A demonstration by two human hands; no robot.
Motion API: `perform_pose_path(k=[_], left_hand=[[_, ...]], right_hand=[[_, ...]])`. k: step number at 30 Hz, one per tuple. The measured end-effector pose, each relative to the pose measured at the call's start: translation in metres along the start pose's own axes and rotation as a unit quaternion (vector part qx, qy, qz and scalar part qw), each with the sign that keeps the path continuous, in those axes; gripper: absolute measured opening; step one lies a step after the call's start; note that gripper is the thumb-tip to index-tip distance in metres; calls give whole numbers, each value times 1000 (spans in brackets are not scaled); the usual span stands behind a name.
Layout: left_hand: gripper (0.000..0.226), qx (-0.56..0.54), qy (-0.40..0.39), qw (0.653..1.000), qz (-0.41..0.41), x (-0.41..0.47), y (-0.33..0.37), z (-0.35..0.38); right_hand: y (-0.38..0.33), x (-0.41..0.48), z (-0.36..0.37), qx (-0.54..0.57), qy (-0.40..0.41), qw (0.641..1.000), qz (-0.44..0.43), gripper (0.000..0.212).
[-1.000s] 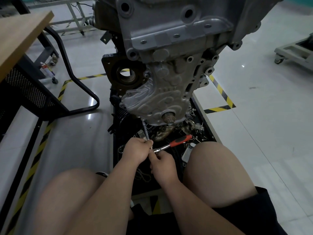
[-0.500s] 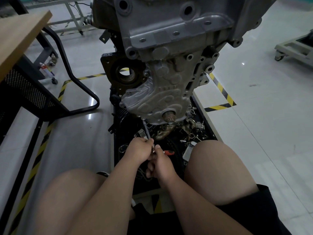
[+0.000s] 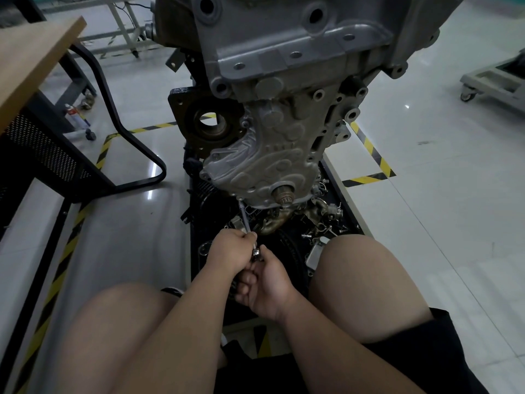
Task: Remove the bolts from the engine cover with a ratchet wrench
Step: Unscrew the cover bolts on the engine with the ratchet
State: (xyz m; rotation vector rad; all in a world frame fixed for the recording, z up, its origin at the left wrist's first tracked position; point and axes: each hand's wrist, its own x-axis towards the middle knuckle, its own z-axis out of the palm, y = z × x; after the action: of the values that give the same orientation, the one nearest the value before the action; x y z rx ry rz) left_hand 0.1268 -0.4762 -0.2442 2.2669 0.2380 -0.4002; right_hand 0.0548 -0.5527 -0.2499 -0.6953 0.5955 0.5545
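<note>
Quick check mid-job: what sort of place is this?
Probably an engine workshop or training bay: a stripped engine, yellow-black hazard tape on the tiled floor, and a wheeled cart at right.

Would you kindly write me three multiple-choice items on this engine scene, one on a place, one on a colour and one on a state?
1. Where does the extension bar meet the engine cover?
A. at its lower left edge
B. at its top right corner
C. at its middle

2. What colours is the floor tape?
A. red and white
B. yellow and black
C. blue and green

3. What is the left hand doing?
A. hanging open, holding nothing
B. gripping the extension bar
C. lying flat on the engine cover

Answers:
1 A, the bar's tip sits at the cover's lower left rim.
2 B, its stripes show yellow and black.
3 B, its fingers curl round the bar.
</note>
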Motion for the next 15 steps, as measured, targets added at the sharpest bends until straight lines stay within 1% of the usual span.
perform_pose_path(k=[5, 9, 12, 15], left_hand=[[38, 17, 5, 1000, 4, 2, -2, 0], [37, 8, 7, 1000, 2, 4, -4, 1], [35, 3, 3, 1000, 0, 4, -4, 1], [33, -4, -4, 1000, 3, 5, -5, 1]], right_hand=[[-1, 1, 0, -51, 16, 998, -17, 56], [0, 2, -1, -104, 55, 991, -70, 50], [2, 2, -5, -184, 93, 970, -128, 50], [5, 1, -8, -238, 124, 941, -205, 41]])
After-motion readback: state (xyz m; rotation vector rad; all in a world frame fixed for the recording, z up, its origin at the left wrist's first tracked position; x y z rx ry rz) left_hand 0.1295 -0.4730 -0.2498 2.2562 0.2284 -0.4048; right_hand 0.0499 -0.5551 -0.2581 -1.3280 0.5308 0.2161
